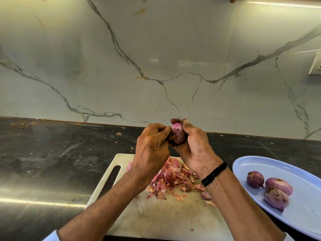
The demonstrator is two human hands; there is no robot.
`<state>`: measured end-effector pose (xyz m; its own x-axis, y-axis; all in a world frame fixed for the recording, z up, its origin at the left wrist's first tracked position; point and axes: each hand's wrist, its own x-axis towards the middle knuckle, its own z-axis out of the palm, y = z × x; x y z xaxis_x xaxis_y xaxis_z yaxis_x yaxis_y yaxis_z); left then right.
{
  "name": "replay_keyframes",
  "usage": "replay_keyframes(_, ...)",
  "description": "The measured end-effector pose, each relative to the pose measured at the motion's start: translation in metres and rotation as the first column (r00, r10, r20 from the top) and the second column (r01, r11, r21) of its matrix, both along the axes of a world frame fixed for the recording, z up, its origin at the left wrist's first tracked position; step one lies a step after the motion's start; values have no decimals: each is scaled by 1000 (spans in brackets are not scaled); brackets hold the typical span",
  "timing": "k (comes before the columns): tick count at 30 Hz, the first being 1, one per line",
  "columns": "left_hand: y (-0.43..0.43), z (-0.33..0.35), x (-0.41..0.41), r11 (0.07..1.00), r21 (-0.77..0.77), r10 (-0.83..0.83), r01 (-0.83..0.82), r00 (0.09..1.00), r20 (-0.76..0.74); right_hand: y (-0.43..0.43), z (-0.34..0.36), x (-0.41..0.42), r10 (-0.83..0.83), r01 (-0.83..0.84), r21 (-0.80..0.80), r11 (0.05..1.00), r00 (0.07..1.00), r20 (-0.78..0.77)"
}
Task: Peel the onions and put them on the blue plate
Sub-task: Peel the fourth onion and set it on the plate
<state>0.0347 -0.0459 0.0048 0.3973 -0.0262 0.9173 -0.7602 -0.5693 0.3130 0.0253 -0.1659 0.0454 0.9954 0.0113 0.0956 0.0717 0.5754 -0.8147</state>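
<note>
- Lying below the fingers, a heap of pink peels (172,178) covers the middle of the white board (156,214), which rests on the dark counter (52,153).
- Both forearms cross the board and hide part of the heap; a pale onion scrap (206,195) sits just left of the right forearm.
- Down and to the right of the fingers, well apart from them, the blue plate (295,167) holds three peeled onions (278,186), two of them touching.
- A black band (214,173) circles the right wrist.
- Behind the fingers rises a veined marble wall (156,49), with a socket (315,64) at the far right.
- The onion (178,134) is held in the air above the board's far edge, between the two hands.
- The right hand (194,146) curls round it: the thumb lies along its right side, one fingertip hooks over its top, and the palm cups it from below.
- The left hand (152,146) has its fingers bunched and curled, pinching at the onion's left side; whether they grip skin or flesh cannot be told.
</note>
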Motion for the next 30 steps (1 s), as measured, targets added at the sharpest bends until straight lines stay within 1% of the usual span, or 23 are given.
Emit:
replay_keyframes(2,-2,0,-2,999,34,20,-21,1000,24,1,-1,0,-23,23,-5,1000,1000,-16)
replay_keyframes(5,-2,2,-5,998,34,43,-45,998,46,0,2,0,20,-14,100,995,998,-53)
replay_keyframes(7,1,3,-6,999,-3,53,-53,998,26,1,3,0,54,-40,152,988,995,-85)
replay_keyframes(9,5,4,-7,996,-59,71,-71,997,-5,1,2,1,63,-45,164,985,993,-105)
replay_keyframes(14,8,7,-7,977,-175,102,-119,989,-104,-5,0,2,51,-28,151,988,987,-150)
replay_keyframes(18,6,4,-2,984,-105,120,-146,969,-217,-7,-1,3,48,-28,125,992,985,-164)
replay_keyframes(20,5,6,-1,992,-64,97,-113,974,-205,-7,-1,4,42,-22,124,992,986,-161)
replay_keyframes(23,3,10,-2,998,-42,39,-48,980,-196,-6,-1,5,42,-23,126,992,988,-147)
replay_keyframes(25,3,9,-2,999,-37,16,-24,978,-210,-5,-3,5,41,-30,83,996,990,-137)
replay_keyframes(27,3,7,-2,998,-56,-6,-5,980,-200,-5,-4,5,40,-35,39,999,990,-134)
replay_keyframes(30,3,6,-2,994,-110,-24,7,988,-155,-2,-5,6,21,-16,40,999,988,-154)
